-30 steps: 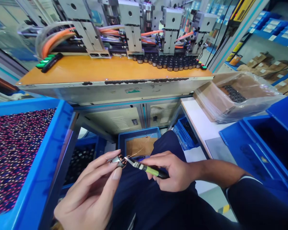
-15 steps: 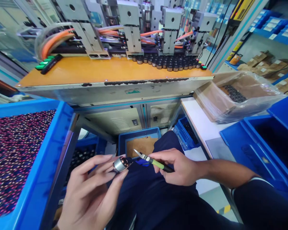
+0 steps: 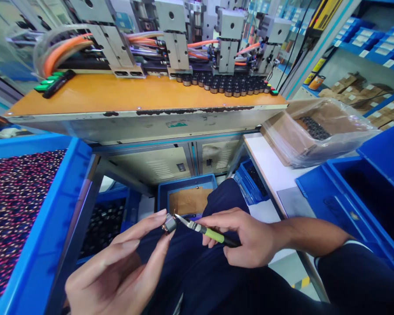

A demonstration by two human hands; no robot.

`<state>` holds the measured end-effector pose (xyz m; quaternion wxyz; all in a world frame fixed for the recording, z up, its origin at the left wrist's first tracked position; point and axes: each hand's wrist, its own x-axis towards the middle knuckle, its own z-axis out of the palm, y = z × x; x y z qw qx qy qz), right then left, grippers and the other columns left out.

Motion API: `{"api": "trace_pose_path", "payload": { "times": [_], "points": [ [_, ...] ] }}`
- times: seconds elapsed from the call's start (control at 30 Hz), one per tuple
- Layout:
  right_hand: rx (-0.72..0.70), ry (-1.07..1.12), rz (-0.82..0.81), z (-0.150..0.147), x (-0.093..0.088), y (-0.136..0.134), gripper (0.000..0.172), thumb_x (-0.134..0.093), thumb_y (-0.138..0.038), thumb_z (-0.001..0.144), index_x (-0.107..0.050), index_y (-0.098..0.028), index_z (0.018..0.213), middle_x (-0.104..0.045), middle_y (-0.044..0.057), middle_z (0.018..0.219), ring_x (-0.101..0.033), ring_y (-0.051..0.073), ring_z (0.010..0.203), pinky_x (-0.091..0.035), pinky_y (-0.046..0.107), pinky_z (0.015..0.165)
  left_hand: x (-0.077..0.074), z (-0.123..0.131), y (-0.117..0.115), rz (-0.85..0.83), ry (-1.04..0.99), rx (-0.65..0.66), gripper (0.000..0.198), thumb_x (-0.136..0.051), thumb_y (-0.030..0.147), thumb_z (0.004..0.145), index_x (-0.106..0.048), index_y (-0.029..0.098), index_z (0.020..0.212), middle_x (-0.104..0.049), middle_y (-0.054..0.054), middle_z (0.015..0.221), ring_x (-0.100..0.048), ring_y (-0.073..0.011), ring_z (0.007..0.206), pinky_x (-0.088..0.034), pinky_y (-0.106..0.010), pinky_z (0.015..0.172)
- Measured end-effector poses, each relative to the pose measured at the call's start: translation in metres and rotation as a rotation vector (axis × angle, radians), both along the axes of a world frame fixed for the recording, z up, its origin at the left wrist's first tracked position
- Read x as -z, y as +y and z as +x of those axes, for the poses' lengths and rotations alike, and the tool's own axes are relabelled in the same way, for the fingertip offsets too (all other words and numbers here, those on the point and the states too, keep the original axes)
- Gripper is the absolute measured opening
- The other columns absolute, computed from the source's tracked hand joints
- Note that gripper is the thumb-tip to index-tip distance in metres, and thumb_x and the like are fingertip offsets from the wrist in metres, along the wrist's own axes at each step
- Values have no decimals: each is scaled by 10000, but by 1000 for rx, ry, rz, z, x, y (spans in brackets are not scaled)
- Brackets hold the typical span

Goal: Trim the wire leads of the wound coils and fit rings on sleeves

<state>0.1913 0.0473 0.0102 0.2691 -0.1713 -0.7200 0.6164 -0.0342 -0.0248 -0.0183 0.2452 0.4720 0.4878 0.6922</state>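
Between the thumb and fingertips of my left hand [image 3: 121, 267] is a small motor stator [image 3: 170, 223], a silvery cylinder with copper windings. A thin wire end sticks up from its top. My right hand [image 3: 241, 236] is closed around a pair of pliers [image 3: 213, 235] with lime-green and black handles. The pointed jaws of the pliers reach left to the stator's top edge, beside the wire end. Whether the jaws touch the wire, I cannot tell.
A blue crate [image 3: 74, 175] of wound parts stands at left. Ahead is an orange bench [image 3: 108, 94] with rows of small black-topped cylinders [image 3: 228, 87] under machine heads. Below lies a blue bin [image 3: 164, 192] with cardboard. At right is a plastic-lined carton [image 3: 282, 135].
My left hand has turned the stator, so its wire end now points upward. The pliers have moved slightly left and down, and their tips have come up to the stator.
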Motion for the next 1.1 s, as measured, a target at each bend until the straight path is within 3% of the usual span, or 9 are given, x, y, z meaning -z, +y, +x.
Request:
{"api": "trace_pose_path", "payload": {
  "times": [0.17,0.37,0.8,1.03,1.1],
  "points": [
    [-6,-2,-54,-2,1,-4,720,-543,-56,674,-531,-133,1390,-651,66,979,-643,123,833,-570,250,785,-17,6,3,76,93,78,550,-784,-93,581,-612,229,993,-767,3,1056,-741,-224,957,-629,-433,909],
    [8,-5,-66,-4,-2,-4,651,-543,-67,683,-570,-98,1332,-635,55,916,-622,108,778,-551,217,722,-17,3,5,137,140,151,595,-693,-190,595,-593,188,1044,-754,-4,1120,-725,-176,1012,-605,-319,958],
    [0,-72,-141,-9,-9,-2,543,-521,-101,674,-631,-98,1206,-603,16,831,-510,65,614,-456,167,564,-16,3,6,167,184,77,553,-704,-185,587,-571,148,1008,-770,-24,1058,-749,-176,922,-642,-265,873],
    [27,-104,21,-6,-6,3,541,-536,-48,682,-642,-125,1207,-595,-25,789,-482,51,618,-410,146,575,-16,5,7,98,98,83,512,-714,-155,607,-582,182,970,-777,-5,1020,-747,-172,925,-622,-289,925],
    [55,-124,-18,-6,-6,5,481,-530,-43,684,-665,-117,1139,-582,-28,769,-482,52,625,-413,151,588,-18,7,7,95,64,68,503,-736,-136,596,-595,187,956,-779,6,1005,-748,-172,910,-621,-294,924]
  ]
}}
